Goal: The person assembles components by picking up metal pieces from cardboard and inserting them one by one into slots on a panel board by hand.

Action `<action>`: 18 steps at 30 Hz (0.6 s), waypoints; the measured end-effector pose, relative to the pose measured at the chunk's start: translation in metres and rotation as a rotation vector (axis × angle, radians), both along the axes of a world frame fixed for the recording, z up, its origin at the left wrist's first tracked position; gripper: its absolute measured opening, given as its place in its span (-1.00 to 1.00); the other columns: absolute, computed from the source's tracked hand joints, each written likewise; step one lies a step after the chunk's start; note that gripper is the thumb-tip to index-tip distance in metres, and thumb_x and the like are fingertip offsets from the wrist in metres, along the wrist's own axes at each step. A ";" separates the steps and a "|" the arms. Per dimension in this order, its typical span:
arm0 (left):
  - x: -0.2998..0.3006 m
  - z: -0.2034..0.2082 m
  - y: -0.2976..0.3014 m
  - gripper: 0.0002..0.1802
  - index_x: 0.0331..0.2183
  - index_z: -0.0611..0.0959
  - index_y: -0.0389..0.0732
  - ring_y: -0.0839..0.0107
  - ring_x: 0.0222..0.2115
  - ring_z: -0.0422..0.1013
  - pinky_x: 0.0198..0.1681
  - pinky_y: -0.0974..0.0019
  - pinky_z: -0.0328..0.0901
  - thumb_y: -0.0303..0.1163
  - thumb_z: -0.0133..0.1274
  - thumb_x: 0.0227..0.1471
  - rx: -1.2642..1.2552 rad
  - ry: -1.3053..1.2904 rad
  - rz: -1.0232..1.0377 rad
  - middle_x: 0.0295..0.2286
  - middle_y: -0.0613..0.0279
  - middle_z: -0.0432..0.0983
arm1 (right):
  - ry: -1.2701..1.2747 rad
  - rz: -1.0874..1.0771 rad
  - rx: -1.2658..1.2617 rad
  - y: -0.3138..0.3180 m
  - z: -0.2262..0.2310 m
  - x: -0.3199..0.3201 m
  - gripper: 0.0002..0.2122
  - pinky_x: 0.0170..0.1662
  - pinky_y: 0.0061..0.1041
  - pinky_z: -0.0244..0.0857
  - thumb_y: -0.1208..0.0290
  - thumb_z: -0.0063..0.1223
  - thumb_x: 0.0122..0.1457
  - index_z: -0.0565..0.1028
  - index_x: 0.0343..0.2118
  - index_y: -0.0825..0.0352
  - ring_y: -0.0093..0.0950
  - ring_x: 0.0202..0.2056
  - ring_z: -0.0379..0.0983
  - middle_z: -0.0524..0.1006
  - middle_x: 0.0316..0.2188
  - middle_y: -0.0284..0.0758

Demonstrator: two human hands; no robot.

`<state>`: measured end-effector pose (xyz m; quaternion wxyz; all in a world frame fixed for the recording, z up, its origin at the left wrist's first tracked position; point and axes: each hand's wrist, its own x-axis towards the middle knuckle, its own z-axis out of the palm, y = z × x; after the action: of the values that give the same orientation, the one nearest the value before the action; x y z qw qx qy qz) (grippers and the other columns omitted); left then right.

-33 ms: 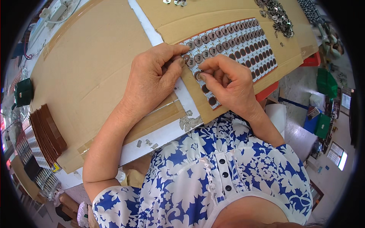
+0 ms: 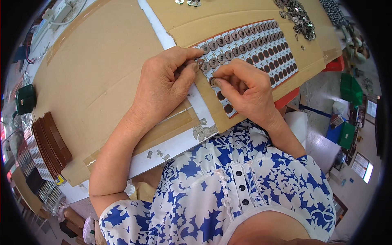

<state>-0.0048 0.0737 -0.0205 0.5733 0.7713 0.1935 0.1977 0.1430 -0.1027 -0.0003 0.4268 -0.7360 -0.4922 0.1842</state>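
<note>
A board (image 2: 272, 77) with rows of round spots lies in front of me. Its upper and left spots carry grey metal discs; those at the lower right are bare and dark brown. Over the left edge of the board rests my left hand (image 2: 163, 79), index fingertip on a corner disc and thumb just below it. The other fingers curl under, and anything inside them is hidden. My right hand (image 2: 249, 87) pinches a small round metal disc (image 2: 212, 81) between thumb and index finger, at a spot in the leftmost column. Two dark spots below that disc are uncovered.
A pile of loose metal pieces (image 2: 300, 18) lies beyond the board. Brown cardboard (image 2: 102, 61) covers the table, with a white strip (image 2: 157, 24) between sheets. Stacked brown boards (image 2: 51, 141) stand at far left. A red bin (image 2: 287, 98) sits beside the table edge.
My right index fingertip has dipped slightly closer to the thumb at the disc. The left hand and the board look the same.
</note>
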 end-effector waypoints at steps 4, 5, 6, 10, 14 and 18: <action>0.001 -0.004 0.001 -0.71 0.01 0.79 -0.37 0.45 -0.44 0.52 -0.29 0.30 0.46 -0.55 0.18 0.29 0.028 -0.011 -0.002 -0.36 0.03 0.70 | -0.029 0.042 0.015 -0.001 -0.004 0.006 -0.90 -0.47 -0.53 0.28 0.68 0.31 0.22 0.66 -0.24 0.37 -0.60 -0.54 0.46 0.54 -0.42 -0.38; 0.001 -0.005 0.001 -0.71 0.02 0.79 -0.37 0.45 -0.44 0.52 -0.29 0.29 0.46 -0.55 0.18 0.29 0.035 -0.008 -0.007 -0.36 0.03 0.70 | -0.023 0.058 0.013 -0.002 -0.004 0.006 -0.90 -0.45 -0.52 0.29 0.68 0.30 0.22 0.67 -0.24 0.36 -0.58 -0.52 0.47 0.53 -0.41 -0.37; 0.001 -0.006 0.000 -0.71 0.02 0.79 -0.37 0.45 -0.44 0.52 -0.29 0.29 0.46 -0.55 0.18 0.29 0.035 -0.008 -0.008 -0.36 0.03 0.70 | -0.017 0.073 0.011 -0.003 -0.005 0.007 -0.89 -0.44 -0.51 0.30 0.68 0.30 0.22 0.68 -0.24 0.36 -0.56 -0.50 0.48 0.52 -0.41 -0.37; 0.001 -0.003 0.003 -0.71 0.04 0.78 -0.35 0.55 -0.44 0.49 -0.30 0.35 0.46 -0.55 0.18 0.33 -0.057 0.046 -0.016 -0.37 0.16 0.69 | -0.080 0.116 0.051 -0.002 -0.008 0.011 -0.88 -0.41 -0.49 0.32 0.68 0.32 0.20 0.69 -0.23 0.36 -0.53 -0.48 0.50 0.52 -0.40 -0.36; -0.002 0.001 0.007 -0.65 0.14 0.72 -0.38 0.65 -0.37 0.48 -0.27 0.47 0.43 -0.59 0.14 0.36 -0.319 -0.002 -0.049 -0.31 0.33 0.64 | -0.017 0.096 0.073 0.000 -0.014 0.016 -0.86 -0.38 -0.52 0.36 0.67 0.33 0.25 0.71 -0.15 0.37 -0.56 -0.43 0.54 0.58 -0.36 -0.35; -0.007 0.005 0.004 -0.53 0.26 0.61 -0.41 0.64 -0.31 0.48 -0.22 0.51 0.41 -0.65 0.13 0.36 -0.347 -0.119 -0.113 -0.26 0.35 0.60 | 0.295 -0.072 0.249 0.007 -0.005 0.007 -0.81 -0.34 -0.55 0.41 0.67 0.31 0.31 0.72 -0.05 0.37 -0.62 -0.36 0.59 0.67 -0.27 -0.35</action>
<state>-0.0115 0.0773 -0.0154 0.7183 0.6575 0.1466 0.1741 0.1501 -0.0960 -0.0050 0.5884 -0.6598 -0.4166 0.2122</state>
